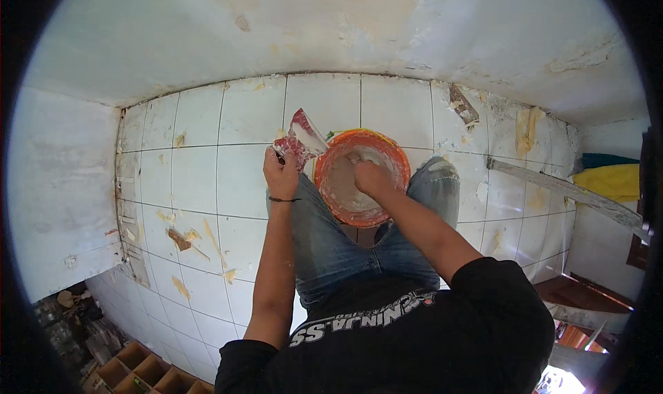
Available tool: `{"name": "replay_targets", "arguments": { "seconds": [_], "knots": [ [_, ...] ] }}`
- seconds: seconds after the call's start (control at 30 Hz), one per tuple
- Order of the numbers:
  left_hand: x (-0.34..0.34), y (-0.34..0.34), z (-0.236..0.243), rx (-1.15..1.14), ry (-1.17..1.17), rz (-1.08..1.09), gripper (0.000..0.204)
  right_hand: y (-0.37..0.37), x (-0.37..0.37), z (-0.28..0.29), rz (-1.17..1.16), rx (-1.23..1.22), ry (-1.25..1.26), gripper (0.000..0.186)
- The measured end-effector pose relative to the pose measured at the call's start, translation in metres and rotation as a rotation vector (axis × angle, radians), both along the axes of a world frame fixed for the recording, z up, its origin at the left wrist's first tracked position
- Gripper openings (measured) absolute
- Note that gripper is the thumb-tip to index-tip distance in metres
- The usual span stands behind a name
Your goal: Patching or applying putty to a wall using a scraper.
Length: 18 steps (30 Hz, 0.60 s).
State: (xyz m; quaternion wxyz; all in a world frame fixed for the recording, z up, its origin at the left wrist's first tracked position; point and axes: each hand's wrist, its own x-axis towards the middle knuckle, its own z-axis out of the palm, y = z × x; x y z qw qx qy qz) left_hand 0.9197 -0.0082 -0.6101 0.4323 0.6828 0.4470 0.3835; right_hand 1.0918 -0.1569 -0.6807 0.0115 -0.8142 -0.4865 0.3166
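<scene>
An orange bucket [395, 160] stands between my knees, its inner wall smeared with white. Pale wet paste [338, 180] lies inside it. My right hand [373, 178] reaches over the rim into the bucket, fingers curled close together just above the paste. What it grips, if anything, is hidden; a small pale bit shows at the fingertips. To the left of the bucket, my left hand [281, 176] is closed around a flat, angular dark-red and white piece [301, 140]. That piece tilts up toward the rim, and its exact kind is unclear.
White floor tiles [193, 180] carry peeled yellowish scraps [181, 287] and brown fragments [179, 240]. A long worn plank [566, 190] slants at the right, near a yellow cloth [608, 182]. Stained walls [331, 28] enclose the floor. A divided wooden box [148, 372] sits at lower left.
</scene>
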Motion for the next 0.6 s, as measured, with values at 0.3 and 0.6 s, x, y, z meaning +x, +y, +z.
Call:
{"name": "replay_targets", "arguments": {
  "seconds": [0.3,0.6],
  "knots": [
    [0.006,-0.007,0.007,-0.042,-0.011,-0.050,0.010,-0.020,0.032,-0.013,0.383,-0.187,0.218,0.025],
    [0.019,-0.010,0.017,0.026,-0.029,-0.071,0.011,-0.044,0.053,-0.039,0.253,-0.137,0.482,0.026]
  ]
}}
